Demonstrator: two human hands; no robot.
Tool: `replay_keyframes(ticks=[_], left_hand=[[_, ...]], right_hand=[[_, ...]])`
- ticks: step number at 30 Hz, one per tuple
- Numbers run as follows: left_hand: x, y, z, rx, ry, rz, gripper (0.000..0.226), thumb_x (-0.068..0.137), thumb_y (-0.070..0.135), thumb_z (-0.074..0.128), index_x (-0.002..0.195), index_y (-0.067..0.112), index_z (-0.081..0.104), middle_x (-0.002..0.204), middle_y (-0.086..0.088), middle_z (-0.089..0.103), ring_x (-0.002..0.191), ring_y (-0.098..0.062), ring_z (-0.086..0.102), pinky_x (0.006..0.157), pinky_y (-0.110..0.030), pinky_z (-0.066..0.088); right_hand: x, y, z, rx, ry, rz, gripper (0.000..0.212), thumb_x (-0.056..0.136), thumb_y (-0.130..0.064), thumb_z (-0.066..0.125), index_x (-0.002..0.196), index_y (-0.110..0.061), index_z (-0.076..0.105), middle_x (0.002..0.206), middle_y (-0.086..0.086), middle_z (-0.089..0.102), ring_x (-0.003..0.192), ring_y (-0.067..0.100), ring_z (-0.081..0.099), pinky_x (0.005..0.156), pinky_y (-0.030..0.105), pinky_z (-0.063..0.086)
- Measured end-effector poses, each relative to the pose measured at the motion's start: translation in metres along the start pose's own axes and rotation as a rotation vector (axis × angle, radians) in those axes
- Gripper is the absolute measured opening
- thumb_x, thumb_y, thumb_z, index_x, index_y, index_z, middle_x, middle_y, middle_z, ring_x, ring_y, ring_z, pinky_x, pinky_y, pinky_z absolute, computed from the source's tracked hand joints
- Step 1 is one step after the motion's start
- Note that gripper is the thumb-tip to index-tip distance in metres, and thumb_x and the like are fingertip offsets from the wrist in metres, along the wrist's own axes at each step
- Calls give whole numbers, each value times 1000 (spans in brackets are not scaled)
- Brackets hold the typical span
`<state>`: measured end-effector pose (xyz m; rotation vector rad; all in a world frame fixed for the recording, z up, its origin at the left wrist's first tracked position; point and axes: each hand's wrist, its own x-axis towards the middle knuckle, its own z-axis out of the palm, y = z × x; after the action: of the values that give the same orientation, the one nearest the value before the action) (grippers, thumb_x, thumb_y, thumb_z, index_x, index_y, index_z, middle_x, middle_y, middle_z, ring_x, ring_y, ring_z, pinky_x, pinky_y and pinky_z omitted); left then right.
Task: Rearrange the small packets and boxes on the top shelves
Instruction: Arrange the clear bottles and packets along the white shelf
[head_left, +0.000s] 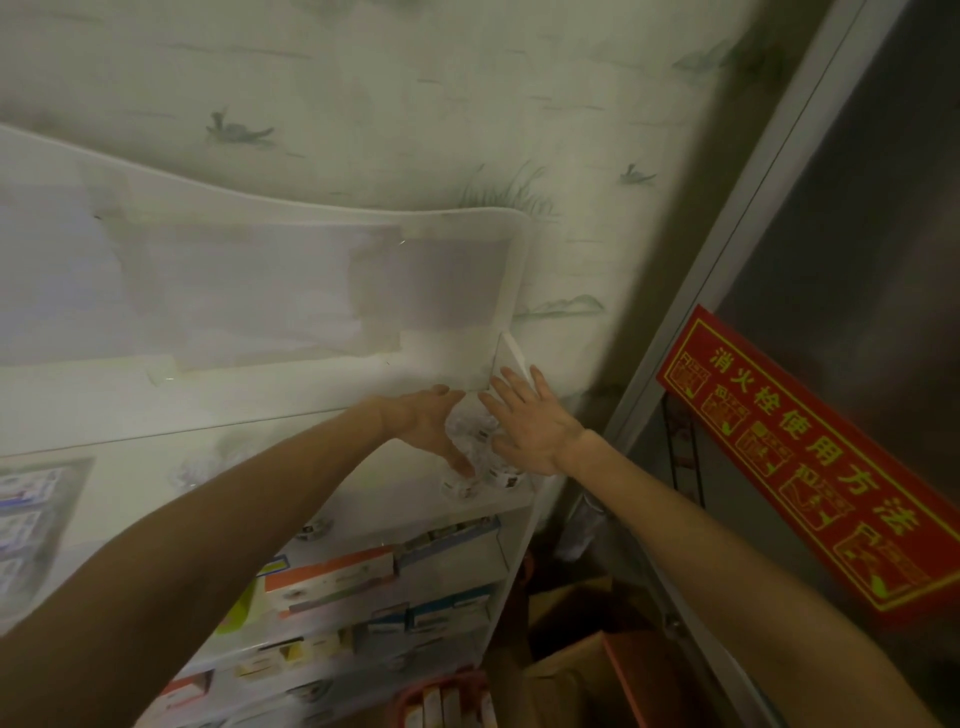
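Both my arms reach up to the right end of the top shelf (509, 501) of a white rack. Several small clear packets (475, 441) with white labels lie there in a loose heap. My left hand (428, 423) rests against the heap's left side, fingers extended and pointing down-right. My right hand (530, 423) lies flat on the heap's right side, fingers spread and pointing up toward a clear divider panel (506, 364). More labelled packets (501, 478) sit at the shelf's front edge. Neither hand is closed around a packet.
Lower shelves hold rows of boxes, among them an orange and white box (332, 577) and blue and white boxes (452, 608). A red sign with yellow characters (810, 467) hangs on the metal frame to the right. Cardboard cartons (576, 654) stand on the floor beside the rack.
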<state>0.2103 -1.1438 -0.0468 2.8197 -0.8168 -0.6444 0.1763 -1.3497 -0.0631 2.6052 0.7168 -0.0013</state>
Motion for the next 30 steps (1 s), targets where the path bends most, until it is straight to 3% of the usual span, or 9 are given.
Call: replay_keyframes(ticks=[4,8,13,22,30], left_hand=[[4,-5,5,-23,-26,-28,128,56,78,74,156,27,11,158,0,22,144,-26,26,118,-42,25],[-1,-2,4,-31,-17,-28,127,64,71,76,157,23,4,162,1,12,147,-23,20,119,-39,21],[-1,-3,6,-48,-15,-36,129,61,73,76,157,23,6,162,2,12,146,-23,22,119,-40,23],[0,-3,7,-11,-13,-50,131,61,79,71,157,25,2,165,-1,-5,151,-24,4,122,-42,11],[-3,-5,7,-20,-34,-85,142,52,87,66,156,25,-7,164,-4,-10,151,-29,4,121,-48,16]], right_hand=[[2,0,8,4,-38,36,72,100,-56,7,159,-14,4,166,9,7,153,30,-3,118,59,-9],[1,0,17,4,-4,26,92,81,-55,-19,158,-12,8,165,10,13,152,30,5,118,61,-7],[-3,1,18,8,12,4,90,83,-54,-18,158,-12,9,165,11,12,152,30,6,118,62,-6],[-7,-1,16,-9,11,16,90,82,-54,-19,158,-13,8,165,12,11,152,31,6,118,61,-8],[-12,1,17,63,5,39,89,84,-57,-16,159,-14,7,166,11,9,153,29,3,118,59,-10]])
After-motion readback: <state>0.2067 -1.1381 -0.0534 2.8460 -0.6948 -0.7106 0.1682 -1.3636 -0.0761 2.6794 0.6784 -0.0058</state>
